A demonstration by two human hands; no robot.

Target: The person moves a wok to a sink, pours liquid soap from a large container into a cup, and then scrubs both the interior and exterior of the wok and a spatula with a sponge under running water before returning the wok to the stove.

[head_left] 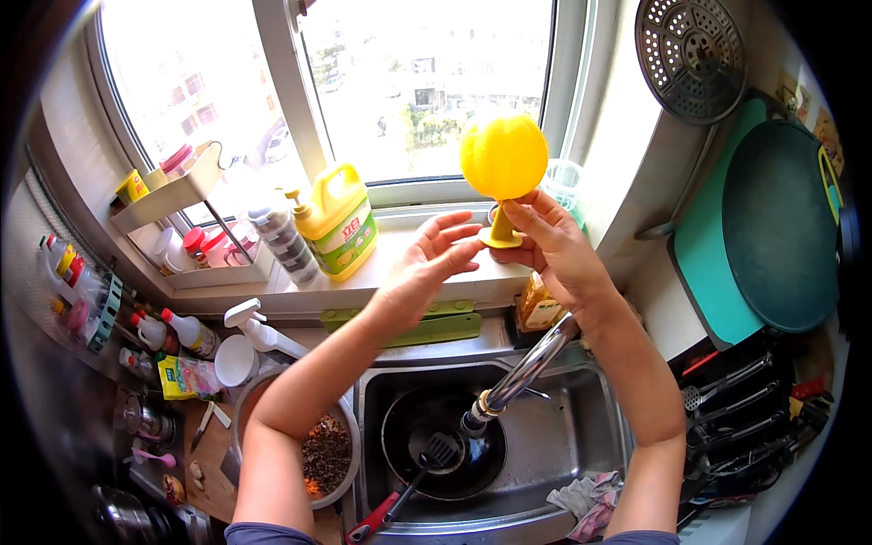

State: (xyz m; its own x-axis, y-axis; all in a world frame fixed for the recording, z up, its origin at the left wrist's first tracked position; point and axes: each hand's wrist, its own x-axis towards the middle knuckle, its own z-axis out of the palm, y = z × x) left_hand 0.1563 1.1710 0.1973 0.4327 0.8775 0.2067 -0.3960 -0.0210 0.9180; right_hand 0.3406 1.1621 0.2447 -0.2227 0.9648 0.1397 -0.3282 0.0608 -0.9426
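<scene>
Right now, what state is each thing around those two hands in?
Yellow ball on a stem: upright, held by the stem
Right hand: pinching the stem
Left hand: open, by the base; contact unclear
Tap: no stream showing
Pan: in the sink, spatula reaching into it
Bowl: holding brown and orange bits
Cloth: crumpled
Yellow jug: upright on the sill

Two hands (445, 247) (565, 256), one yellow ball-topped piece (503, 156), one yellow jug (341, 227), one faucet (529, 365), one perforated disc (690, 59).
</scene>
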